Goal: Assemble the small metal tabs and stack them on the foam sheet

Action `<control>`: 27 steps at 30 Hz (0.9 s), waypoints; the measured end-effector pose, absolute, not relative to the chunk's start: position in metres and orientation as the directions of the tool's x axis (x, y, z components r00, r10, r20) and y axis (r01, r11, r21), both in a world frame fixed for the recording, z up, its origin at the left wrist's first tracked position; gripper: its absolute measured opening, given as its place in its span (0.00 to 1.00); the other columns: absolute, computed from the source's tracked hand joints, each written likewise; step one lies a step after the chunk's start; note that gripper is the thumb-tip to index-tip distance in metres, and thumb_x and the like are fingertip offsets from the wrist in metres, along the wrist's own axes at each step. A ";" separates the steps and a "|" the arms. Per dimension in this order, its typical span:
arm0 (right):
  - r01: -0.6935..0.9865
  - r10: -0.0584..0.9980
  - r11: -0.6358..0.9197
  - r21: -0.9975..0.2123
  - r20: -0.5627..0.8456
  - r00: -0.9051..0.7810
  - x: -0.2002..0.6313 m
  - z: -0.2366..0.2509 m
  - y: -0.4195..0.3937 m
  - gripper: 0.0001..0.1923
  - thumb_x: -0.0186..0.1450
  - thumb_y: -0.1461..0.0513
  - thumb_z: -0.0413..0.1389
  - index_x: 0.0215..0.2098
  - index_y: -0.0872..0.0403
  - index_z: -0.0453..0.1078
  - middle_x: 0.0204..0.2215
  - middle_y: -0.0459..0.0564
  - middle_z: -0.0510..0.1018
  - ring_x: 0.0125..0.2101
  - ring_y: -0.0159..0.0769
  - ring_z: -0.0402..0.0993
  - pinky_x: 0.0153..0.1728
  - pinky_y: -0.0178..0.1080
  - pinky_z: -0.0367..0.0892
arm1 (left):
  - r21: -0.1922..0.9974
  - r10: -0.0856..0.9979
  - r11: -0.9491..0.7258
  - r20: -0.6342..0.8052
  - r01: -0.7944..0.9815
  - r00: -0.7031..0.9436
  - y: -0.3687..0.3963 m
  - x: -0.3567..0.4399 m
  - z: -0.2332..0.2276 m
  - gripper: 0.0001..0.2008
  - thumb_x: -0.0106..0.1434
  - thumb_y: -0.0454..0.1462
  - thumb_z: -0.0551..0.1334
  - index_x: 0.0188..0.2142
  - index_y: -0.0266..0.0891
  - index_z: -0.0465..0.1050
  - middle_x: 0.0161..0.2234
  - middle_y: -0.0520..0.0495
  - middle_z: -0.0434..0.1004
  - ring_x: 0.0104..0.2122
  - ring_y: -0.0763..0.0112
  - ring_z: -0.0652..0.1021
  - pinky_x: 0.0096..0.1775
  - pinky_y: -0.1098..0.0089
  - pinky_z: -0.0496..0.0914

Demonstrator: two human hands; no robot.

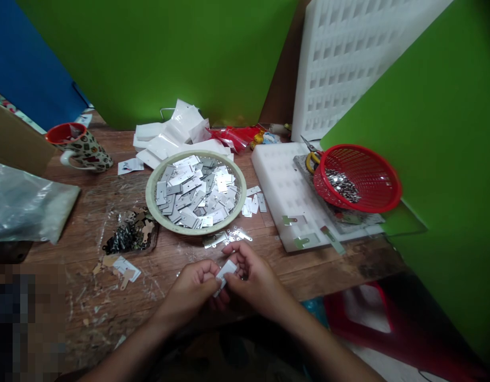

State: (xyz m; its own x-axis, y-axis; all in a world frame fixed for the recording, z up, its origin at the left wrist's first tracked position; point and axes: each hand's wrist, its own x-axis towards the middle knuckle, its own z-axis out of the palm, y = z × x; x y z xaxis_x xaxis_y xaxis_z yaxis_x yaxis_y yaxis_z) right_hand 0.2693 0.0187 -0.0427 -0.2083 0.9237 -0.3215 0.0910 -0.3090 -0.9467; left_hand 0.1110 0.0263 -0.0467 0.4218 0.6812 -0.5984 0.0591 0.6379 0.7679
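A small flat silver-white metal plate (pixel 228 270) is held between my two hands, tilted, just above the near edge of the table. My left hand (pixel 199 281) is closed on its lower left end, the thumb lying over it. On the other end, my right hand (pixel 250 273) pinches it with thumb and curled fingers. Beyond my hands stands a round pale basket (pixel 151 209) heaped with similar metal plates (pixel 192 185). Between hands and basket lie small washer-like rings (pixel 240 234) and a loose plate (pixel 215 240).
At right, a red basket (pixel 382 175) of small shiny parts stands by scissors (pixel 311 159) on a white foam block (pixel 268 175). A clear tray (pixel 151 246) of dark and tan pieces lies left. A patterned mug (pixel 89 151) and white packaging (pixel 169 135) are farther back.
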 end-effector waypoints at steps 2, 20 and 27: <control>0.089 0.924 -0.311 -0.946 -0.323 -0.206 0.269 -0.043 0.019 0.18 0.55 0.69 0.57 0.43 0.51 0.63 0.25 0.38 0.67 0.22 0.24 0.62 0.22 0.28 0.58 | 0.762 0.677 0.645 -0.605 0.058 0.419 0.026 0.111 -0.048 0.08 0.54 0.39 0.62 0.27 0.37 0.66 0.20 0.48 0.78 0.17 0.74 0.74 0.21 0.76 0.64; 0.583 0.986 0.032 -0.812 -0.069 -0.150 0.320 -0.064 0.002 0.07 0.63 0.68 0.50 0.35 0.53 0.69 0.33 0.49 0.73 0.35 0.36 0.70 0.38 0.39 0.66 | 0.769 0.755 0.633 -0.588 -0.088 0.291 0.031 0.088 -0.049 0.09 0.60 0.40 0.63 0.32 0.34 0.70 0.29 0.42 0.81 0.26 0.70 0.79 0.27 0.75 0.70; 0.603 0.975 0.126 -0.788 -0.014 -0.222 0.308 -0.057 0.000 0.08 0.64 0.69 0.49 0.35 0.52 0.67 0.35 0.50 0.72 0.37 0.37 0.70 0.40 0.40 0.66 | 0.727 0.755 0.652 -0.596 -0.213 0.275 0.028 0.091 -0.046 0.09 0.59 0.39 0.63 0.33 0.33 0.71 0.30 0.40 0.81 0.28 0.66 0.79 0.29 0.71 0.72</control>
State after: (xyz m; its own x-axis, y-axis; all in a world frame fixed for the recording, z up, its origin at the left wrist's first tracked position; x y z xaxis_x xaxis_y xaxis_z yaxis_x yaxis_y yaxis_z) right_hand 0.3080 0.0004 -0.0570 -0.2222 0.9749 -0.0141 0.6026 0.1259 -0.7881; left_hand 0.0910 0.0278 -0.0463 0.2746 0.7546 -0.5960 -0.2134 0.6522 0.7274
